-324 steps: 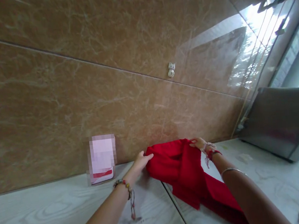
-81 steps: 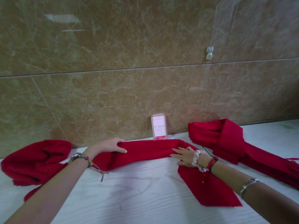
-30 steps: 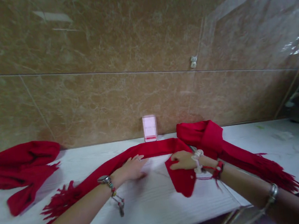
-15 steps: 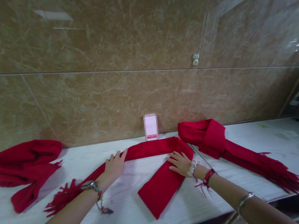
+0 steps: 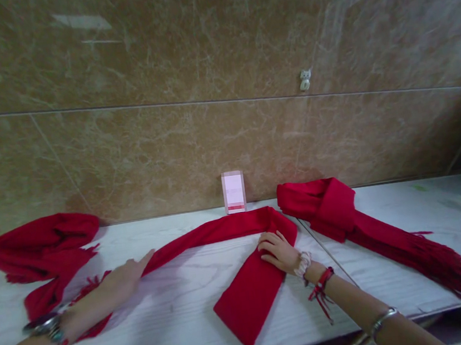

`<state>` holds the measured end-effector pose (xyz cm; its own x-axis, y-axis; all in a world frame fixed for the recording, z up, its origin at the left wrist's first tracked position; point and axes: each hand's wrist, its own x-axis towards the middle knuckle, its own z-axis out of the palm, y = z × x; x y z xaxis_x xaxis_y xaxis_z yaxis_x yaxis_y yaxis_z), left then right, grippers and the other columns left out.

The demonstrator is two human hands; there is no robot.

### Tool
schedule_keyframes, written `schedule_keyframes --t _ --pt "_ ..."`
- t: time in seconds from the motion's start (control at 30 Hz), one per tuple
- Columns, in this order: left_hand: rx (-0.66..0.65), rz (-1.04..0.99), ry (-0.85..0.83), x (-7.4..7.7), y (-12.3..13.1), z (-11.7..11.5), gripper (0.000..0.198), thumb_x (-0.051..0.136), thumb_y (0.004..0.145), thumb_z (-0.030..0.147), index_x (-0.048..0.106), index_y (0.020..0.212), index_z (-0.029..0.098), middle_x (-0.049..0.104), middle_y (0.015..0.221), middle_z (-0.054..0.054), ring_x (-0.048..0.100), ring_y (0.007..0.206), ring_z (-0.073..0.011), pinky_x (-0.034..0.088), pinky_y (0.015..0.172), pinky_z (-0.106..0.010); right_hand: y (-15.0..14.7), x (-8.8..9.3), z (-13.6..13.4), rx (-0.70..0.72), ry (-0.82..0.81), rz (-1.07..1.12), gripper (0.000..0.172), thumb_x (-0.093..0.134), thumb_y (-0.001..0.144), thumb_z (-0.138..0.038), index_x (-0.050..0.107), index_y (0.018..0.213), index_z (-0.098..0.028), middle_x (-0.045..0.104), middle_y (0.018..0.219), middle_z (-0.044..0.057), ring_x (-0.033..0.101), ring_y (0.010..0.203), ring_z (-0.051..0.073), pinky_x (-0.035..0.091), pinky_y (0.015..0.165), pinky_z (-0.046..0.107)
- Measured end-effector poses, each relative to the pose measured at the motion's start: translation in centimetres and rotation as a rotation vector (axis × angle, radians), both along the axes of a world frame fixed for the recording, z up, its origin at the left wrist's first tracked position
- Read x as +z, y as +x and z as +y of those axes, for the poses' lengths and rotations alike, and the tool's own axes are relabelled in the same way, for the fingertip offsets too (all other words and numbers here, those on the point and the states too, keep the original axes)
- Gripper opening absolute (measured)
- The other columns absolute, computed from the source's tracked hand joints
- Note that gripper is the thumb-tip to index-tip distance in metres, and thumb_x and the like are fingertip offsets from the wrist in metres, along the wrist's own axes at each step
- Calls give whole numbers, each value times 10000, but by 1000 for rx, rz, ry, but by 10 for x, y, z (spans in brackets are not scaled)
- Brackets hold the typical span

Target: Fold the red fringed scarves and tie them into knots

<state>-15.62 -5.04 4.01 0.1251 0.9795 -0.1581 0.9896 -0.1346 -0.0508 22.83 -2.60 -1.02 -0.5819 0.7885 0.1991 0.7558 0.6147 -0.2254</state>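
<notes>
A red scarf (image 5: pixel 220 228) runs in a bent strip across the middle of the white table, its broad end (image 5: pixel 250 299) angled toward the front edge. My right hand (image 5: pixel 277 250) rests on the scarf just below its bend, fingers slightly curled and apart. Farther left, my left hand (image 5: pixel 132 277) lies over the narrower stretch near the fringe, its thumb or forefinger pointing right. The rest of its fingers are hard to make out. My left forearm covers part of the fringed end.
A bunched red scarf (image 5: pixel 50 245) lies at the left and a folded fringed one (image 5: pixel 340 209) at the right. A white card-like object (image 5: pixel 234 190) stands against the marble wall (image 5: pixel 170 157). The white table (image 5: pixel 182 324) has a seam.
My left hand has slid left and toward the fringe along the scarf. My right hand stays near the bend. The view has shifted slightly.
</notes>
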Motion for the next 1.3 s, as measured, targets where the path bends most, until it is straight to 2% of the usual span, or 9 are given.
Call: schedule_keyframes --t 0.07,0.2,0.3,0.47,0.6,0.73,1.0,1.2,1.3 --pt "53 -66 -22 28 -3 9 631 421 632 160 415 1258 81 636 952 -142 584 916 -312 450 764 -366 1 -1 0 21 13 35 135 462 811 -210 551 913 -201 563 1032 69 454 1044 196 217 968 505" --pt "-48 -280 14 90 23 39 604 438 681 242 386 1259 76 537 1187 -134 499 1069 -257 410 859 -294 0 6 4 94 -34 -8 291 503 776 -196 518 1066 -210 550 1034 78 472 1012 207 240 958 491" --pt "-158 -463 -46 109 65 54 624 440 716 283 307 1306 129 580 1140 -68 533 1012 -230 439 798 -255 -2 13 10 198 -73 -68 244 529 748 -184 572 987 -206 539 1034 76 475 1002 206 276 940 443" --pt "-266 -256 -61 83 134 63 492 493 648 163 522 1140 150 581 1141 -63 553 977 -207 424 830 -265 -1 4 9 203 -20 -10 139 468 718 -92 547 768 -194 564 843 31 503 860 168 311 905 405" --pt "-272 -104 -121 59 156 71 397 461 669 105 592 1036 181 641 1028 -45 586 897 -186 429 798 -254 6 -11 2 239 176 99 227 405 732 -59 532 864 -193 554 803 33 485 829 168 270 944 423" --pt "-284 -85 -168 57 156 81 400 459 656 103 602 1023 170 642 1015 -49 584 885 -192 432 770 -248 8 -13 3 247 147 103 262 450 783 -142 523 1032 -180 550 913 72 481 874 186 334 886 406" --pt "-303 -119 -227 53 147 90 331 447 633 124 625 905 189 665 877 -3 585 740 -152 433 653 -214 8 -13 4 253 80 102 138 436 793 -106 512 862 -198 593 881 47 470 978 188 264 946 444" --pt "-399 -362 -294 48 132 95 340 405 686 147 649 920 187 654 954 16 578 840 -136 414 766 -205 12 -3 -8 194 40 56 192 460 771 -120 524 937 -193 577 840 44 489 884 190 252 952 476" --pt "-363 -496 -353 53 124 96 354 376 716 173 648 941 168 657 926 7 580 835 -137 426 755 -213 15 6 -11 200 8 74 181 424 744 -84 542 813 -203 564 804 28 496 867 177 235 963 476"
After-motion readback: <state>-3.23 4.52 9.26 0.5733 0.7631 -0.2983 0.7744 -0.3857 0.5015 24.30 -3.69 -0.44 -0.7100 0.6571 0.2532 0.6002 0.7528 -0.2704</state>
